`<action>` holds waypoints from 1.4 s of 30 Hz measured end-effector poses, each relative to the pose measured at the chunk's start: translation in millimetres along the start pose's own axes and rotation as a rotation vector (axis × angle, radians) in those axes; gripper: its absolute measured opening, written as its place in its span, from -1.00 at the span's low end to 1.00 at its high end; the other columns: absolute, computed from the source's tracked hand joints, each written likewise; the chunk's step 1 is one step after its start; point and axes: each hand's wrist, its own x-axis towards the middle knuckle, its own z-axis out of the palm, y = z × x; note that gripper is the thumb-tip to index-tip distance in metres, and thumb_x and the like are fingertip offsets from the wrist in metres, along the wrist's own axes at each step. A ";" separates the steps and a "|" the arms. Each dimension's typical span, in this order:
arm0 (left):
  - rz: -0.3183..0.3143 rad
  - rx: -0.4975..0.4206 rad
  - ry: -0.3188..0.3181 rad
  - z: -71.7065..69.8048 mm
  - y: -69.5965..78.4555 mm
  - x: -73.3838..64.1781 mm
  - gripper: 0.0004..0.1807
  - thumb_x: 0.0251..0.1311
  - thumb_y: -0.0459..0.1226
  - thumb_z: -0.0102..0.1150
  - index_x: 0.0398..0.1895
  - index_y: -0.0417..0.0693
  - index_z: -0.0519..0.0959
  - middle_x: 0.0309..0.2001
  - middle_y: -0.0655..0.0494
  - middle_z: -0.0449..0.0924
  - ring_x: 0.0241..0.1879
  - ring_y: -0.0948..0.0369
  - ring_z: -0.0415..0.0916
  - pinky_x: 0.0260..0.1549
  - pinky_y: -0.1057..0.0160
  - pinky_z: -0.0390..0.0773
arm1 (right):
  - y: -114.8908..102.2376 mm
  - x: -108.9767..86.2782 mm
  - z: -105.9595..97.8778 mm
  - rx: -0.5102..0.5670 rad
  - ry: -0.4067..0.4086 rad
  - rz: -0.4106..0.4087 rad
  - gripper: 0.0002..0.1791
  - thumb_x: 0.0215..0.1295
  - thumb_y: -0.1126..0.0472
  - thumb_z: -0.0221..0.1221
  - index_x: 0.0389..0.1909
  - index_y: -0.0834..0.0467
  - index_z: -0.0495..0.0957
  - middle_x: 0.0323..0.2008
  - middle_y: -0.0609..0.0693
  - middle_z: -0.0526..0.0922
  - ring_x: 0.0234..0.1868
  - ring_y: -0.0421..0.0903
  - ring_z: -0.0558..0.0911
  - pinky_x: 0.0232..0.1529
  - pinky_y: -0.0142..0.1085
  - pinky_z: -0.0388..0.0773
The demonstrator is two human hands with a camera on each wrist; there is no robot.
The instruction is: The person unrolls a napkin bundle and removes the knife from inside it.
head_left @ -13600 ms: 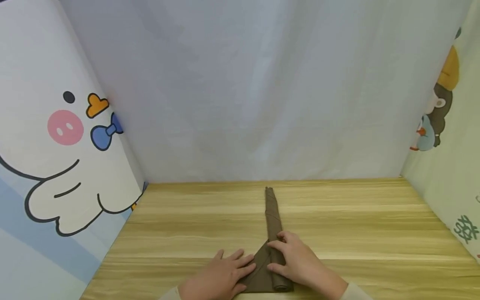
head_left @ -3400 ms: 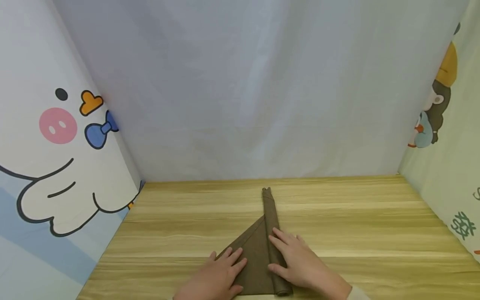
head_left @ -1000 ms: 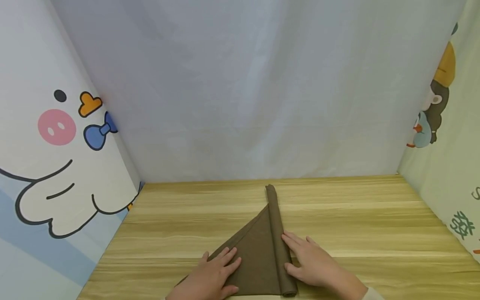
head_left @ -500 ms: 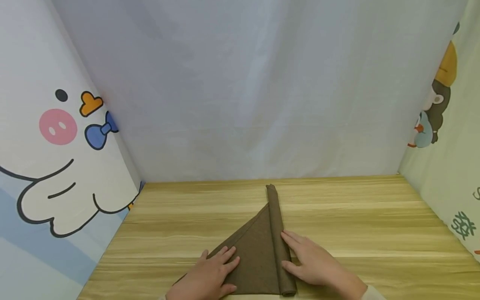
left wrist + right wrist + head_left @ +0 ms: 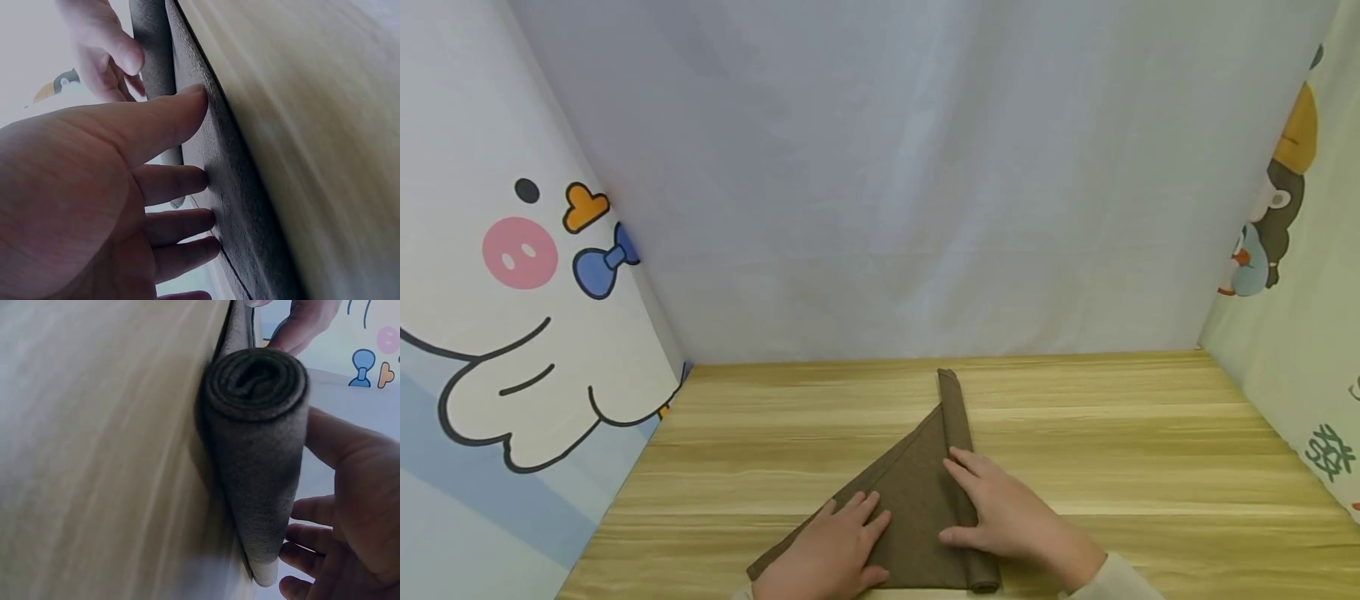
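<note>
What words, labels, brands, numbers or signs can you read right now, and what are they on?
None can be read with certainty.
Right wall: a dark green mark, possibly a character, possibly a drawing; too unclear to read.
Right wall, at the picture's edge: a partial mark, cut off and unreadable.
Left wall: cartoon only, no lettering.
Brown cloth: no lettering on its visible faces.

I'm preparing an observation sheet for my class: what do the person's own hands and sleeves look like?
The left hand and right hand wear no gloves, and no rings show on the fingers. A plain, pale cream right sleeve reaches the wrist; just a pale sliver of the left sleeve is visible. No cables or markings can be seen.
</note>
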 end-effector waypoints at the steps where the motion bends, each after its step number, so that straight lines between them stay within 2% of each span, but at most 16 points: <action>1: 0.001 -0.005 0.000 -0.9 0.8 0.0 -0.24 0.19 0.23 0.09 0.38 0.07 0.36 0.41 0.01 0.21 0.39 0.08 0.15 0.19 -0.13 0.32 | 0.4 0.1 0.3 0.002 -0.001 0.002 0.02 0.10 -0.31 0.27 0.40 0.27 0.22 0.42 0.18 0.16 0.37 0.19 0.23 0.23 0.07 0.32; 6: 0.010 -0.007 0.013 -4.6 2.9 -1.3 -0.25 0.20 0.21 0.11 0.38 0.05 0.36 0.40 -0.02 0.23 0.38 0.06 0.18 0.17 -0.11 0.36 | 2.8 -0.7 0.4 0.004 -0.005 0.009 0.03 0.08 -0.29 0.30 0.39 0.31 0.24 0.41 0.19 0.18 0.37 0.21 0.22 0.22 0.08 0.33; 13: 0.014 -0.012 0.020 -2.5 1.2 -0.8 -0.24 0.21 0.22 0.09 0.39 0.06 0.34 0.41 -0.02 0.21 0.39 0.06 0.16 0.16 -0.11 0.37 | 8.1 -4.0 0.6 0.005 0.011 0.019 0.03 0.06 -0.27 0.33 0.38 0.32 0.25 0.41 0.17 0.20 0.37 0.18 0.24 0.23 0.05 0.32; 18: 0.017 -0.018 0.031 2.2 -1.2 1.1 -0.25 0.21 0.22 0.10 0.39 0.07 0.34 0.41 -0.02 0.22 0.38 0.06 0.18 0.15 -0.11 0.37 | 16.1 -7.9 0.8 0.081 0.020 0.034 0.02 0.06 -0.25 0.34 0.39 0.30 0.24 0.42 0.14 0.18 0.36 0.16 0.26 0.23 0.05 0.32; 24: 0.009 -0.043 0.001 6.6 -4.7 2.5 -0.24 0.21 0.23 0.07 0.41 0.12 0.31 0.43 0.01 0.19 0.40 0.09 0.15 0.17 -0.11 0.35 | 26.4 -11.2 -0.2 0.186 0.021 0.037 0.03 0.04 -0.23 0.36 0.42 0.25 0.21 0.45 0.09 0.14 0.38 0.14 0.23 0.25 0.06 0.29; 33: 0.018 -0.035 0.010 6.9 -5.3 2.2 -0.24 0.21 0.24 0.07 0.41 0.12 0.31 0.42 0.01 0.19 0.39 0.09 0.16 0.16 -0.11 0.37 | 39.8 -21.7 -2.8 0.273 0.033 0.049 0.03 0.04 -0.21 0.37 0.45 0.17 0.18 0.45 0.06 0.15 0.39 0.13 0.20 0.27 0.12 0.23; 42: 0.016 -0.033 -0.002 6.8 -5.8 4.1 -0.22 0.20 0.26 0.06 0.42 0.12 0.30 0.43 0.01 0.19 0.40 0.09 0.15 0.16 -0.11 0.36 | 54.5 -28.1 -3.4 0.306 0.047 0.029 0.04 0.06 -0.22 0.35 0.45 0.22 0.15 0.43 0.16 0.17 0.40 0.13 0.17 0.30 0.11 0.16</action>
